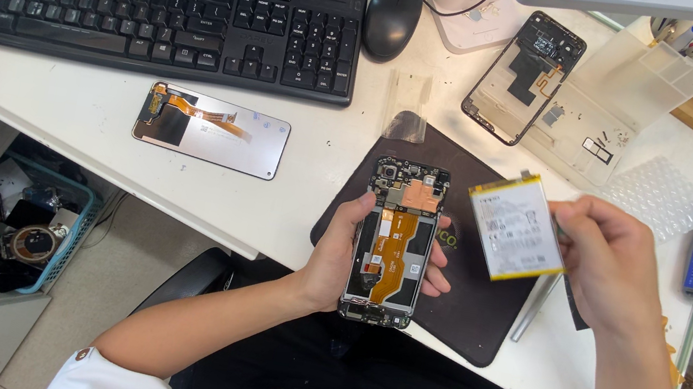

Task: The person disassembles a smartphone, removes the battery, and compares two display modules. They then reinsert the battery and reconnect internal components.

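Gripping an opened phone (pixel 395 242) by its edges, the left hand (pixel 336 258) held it above a dark mat (pixel 476 315) on the table (pixel 313 170), its fingers (pixel 437 283) curled round the far side. The right hand (pixel 611 267) pinched a flat battery (pixel 516 226) just beside the phone, tilted. A loose screen (pixel 212 130) lay well left of the fingers, near a keyboard (pixel 153 7).
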